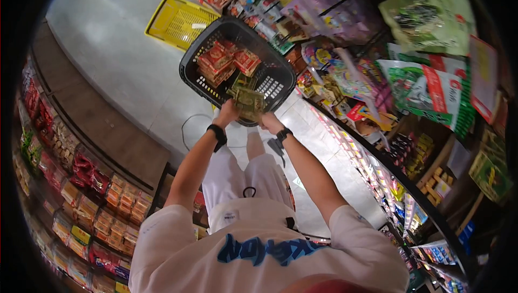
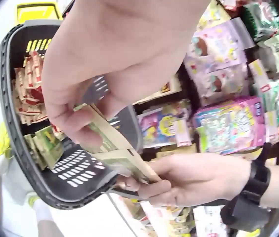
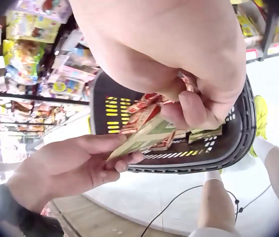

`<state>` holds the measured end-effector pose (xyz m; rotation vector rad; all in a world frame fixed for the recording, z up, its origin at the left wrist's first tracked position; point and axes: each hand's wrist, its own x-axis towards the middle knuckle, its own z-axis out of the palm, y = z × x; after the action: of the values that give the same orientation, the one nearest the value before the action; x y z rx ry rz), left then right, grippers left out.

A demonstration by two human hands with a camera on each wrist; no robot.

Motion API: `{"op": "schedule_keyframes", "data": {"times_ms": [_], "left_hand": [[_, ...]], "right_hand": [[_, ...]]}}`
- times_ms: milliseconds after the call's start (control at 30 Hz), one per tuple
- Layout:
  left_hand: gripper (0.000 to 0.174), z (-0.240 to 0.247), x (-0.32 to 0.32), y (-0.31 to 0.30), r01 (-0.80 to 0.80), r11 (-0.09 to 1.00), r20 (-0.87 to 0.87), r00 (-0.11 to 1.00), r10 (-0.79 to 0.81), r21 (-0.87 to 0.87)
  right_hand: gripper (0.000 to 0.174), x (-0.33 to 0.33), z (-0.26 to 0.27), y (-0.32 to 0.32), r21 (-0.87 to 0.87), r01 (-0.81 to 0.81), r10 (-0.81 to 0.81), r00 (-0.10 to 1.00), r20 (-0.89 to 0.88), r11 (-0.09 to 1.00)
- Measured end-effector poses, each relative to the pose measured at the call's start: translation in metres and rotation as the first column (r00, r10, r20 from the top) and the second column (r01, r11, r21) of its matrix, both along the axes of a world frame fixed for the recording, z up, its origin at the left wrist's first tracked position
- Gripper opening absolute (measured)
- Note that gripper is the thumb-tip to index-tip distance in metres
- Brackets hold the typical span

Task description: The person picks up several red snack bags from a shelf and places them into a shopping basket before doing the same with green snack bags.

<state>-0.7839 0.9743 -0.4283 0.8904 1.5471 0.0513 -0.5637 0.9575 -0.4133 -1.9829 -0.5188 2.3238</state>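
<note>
Both hands hold flat green packets [image 1: 249,103] over the near end of a dark grey shopping basket [image 1: 280,74]. My left hand [image 1: 227,111] pinches one end of them between fingers and thumb. The opposite end is gripped by my right hand [image 1: 271,123]. Seen edge-on in the left wrist view, the packets [image 2: 113,148] look like a thin stack of at least two. Inside the basket lie several red-and-tan packets [image 1: 217,58], piled toward the far side. Other green packets [image 2: 48,145] lie in the basket closer to me.
A yellow basket [image 1: 175,21] sits on the floor beyond the dark one. Shelves of bagged snacks [image 1: 426,91] rise close on the right. Low shelves with packaged goods [image 1: 118,198] run along the left. A thin cable [image 3: 171,205] hangs near the legs.
</note>
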Motion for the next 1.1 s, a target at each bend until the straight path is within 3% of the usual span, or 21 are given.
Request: {"op": "schedule_keyframes", "data": {"times_ms": [100, 133, 167, 233, 267, 333, 367, 400, 433, 533, 567, 667, 700, 800, 833, 867, 933, 1100], "left_hand": [[0.045, -0.105, 0.010, -0.017, 0.077, 0.995, -0.216, 0.974, -0.063, 0.056], [0.047, -0.111, 0.008, -0.005, 0.039, 0.992, -0.130, 0.990, -0.055, -0.118], [0.047, -0.097, 0.010, 0.007, 0.088, 0.993, -0.202, 0.974, -0.102, -0.076], [0.048, -0.099, 0.018, 0.009, 0.134, 0.990, -0.261, 0.955, -0.141, -0.042], [0.049, -0.114, 0.020, 0.013, 0.124, 0.992, -0.251, 0.960, -0.129, -0.034], [0.050, -0.136, 0.017, 0.023, 0.126, 0.991, -0.238, 0.962, -0.131, -0.033], [0.051, -0.142, 0.016, 0.028, 0.140, 0.989, -0.233, 0.962, -0.146, -0.043], [0.051, -0.147, 0.014, 0.032, 0.154, 0.987, -0.225, 0.961, -0.162, -0.056], [0.053, -0.158, 0.012, 0.031, 0.182, 0.981, -0.221, 0.956, -0.192, -0.064], [0.049, -0.188, 0.015, 0.030, 0.198, 0.978, -0.220, 0.953, -0.207, -0.060], [0.043, -0.156, 0.017, 0.048, 0.159, 0.976, -0.240, 0.952, -0.191, -0.146], [0.041, -0.139, 0.012, 0.063, 0.139, 0.979, -0.197, 0.966, -0.166, -0.146], [0.035, -0.180, 0.008, 0.049, 0.102, 0.978, -0.193, 0.971, -0.137, -0.181], [0.030, -0.158, 0.004, 0.058, 0.026, 0.979, -0.085, 0.995, -0.044, -0.203], [0.025, -0.128, 0.004, 0.066, -0.012, 0.974, -0.123, 0.992, -0.017, -0.227], [0.027, -0.135, 0.005, 0.058, 0.036, 0.987, -0.203, 0.977, -0.068, -0.156], [0.027, -0.129, -0.001, 0.042, 0.050, 0.999, -0.140, 0.989, -0.049, 0.002], [0.017, -0.086, -0.011, 0.014, 0.100, 0.983, -0.026, 0.995, -0.097, 0.151]], "right_hand": [[0.021, -0.010, -0.073, -0.003, -0.030, -0.062, 0.063, 0.998, 0.014, 0.998], [0.020, -0.010, -0.087, -0.012, -0.035, -0.078, 0.078, 0.997, 0.006, 0.996], [0.018, -0.017, -0.115, -0.017, -0.123, 0.066, -0.054, 0.993, 0.103, 0.990], [0.013, -0.014, -0.175, -0.031, -0.035, -0.088, 0.090, 0.995, 0.046, 0.995], [0.013, -0.024, -0.185, -0.023, -0.186, 0.168, -0.146, 0.981, 0.126, 0.968], [0.013, -0.032, -0.206, -0.017, -0.153, 0.061, -0.026, 0.975, 0.221, 0.986], [0.013, -0.027, -0.223, -0.014, -0.275, 0.373, -0.340, 0.926, 0.163, 0.886], [0.013, -0.023, -0.237, -0.018, -0.243, 0.211, -0.178, 0.972, 0.152, 0.947], [0.014, -0.027, -0.227, -0.008, -0.208, 0.042, -0.010, 0.988, 0.152, 0.977], [0.025, -0.031, -0.222, 0.005, -0.123, 0.052, -0.019, 0.968, 0.251, 0.991], [0.031, -0.041, -0.187, 0.018, -0.053, 0.052, -0.030, 0.933, 0.358, 0.997], [0.034, -0.032, -0.182, 0.024, -0.131, 0.164, -0.136, 0.970, 0.199, 0.978], [0.031, -0.025, -0.188, 0.024, -0.145, 0.116, -0.100, 0.989, 0.112, 0.983], [0.023, -0.024, -0.166, 0.030, -0.076, 0.101, -0.085, 0.979, 0.187, 0.992], [0.021, -0.020, -0.169, 0.027, -0.016, 0.060, -0.055, 0.978, 0.203, 0.998], [0.020, -0.021, -0.147, 0.034, 0.023, 0.003, -0.008, 0.972, 0.235, 1.000], [0.019, -0.016, -0.117, 0.034, 0.104, -0.040, 0.016, 0.975, 0.224, 0.994], [0.020, 0.016, -0.035, 0.022, 0.404, -0.201, 0.113, 0.967, 0.230, 0.892]]}}
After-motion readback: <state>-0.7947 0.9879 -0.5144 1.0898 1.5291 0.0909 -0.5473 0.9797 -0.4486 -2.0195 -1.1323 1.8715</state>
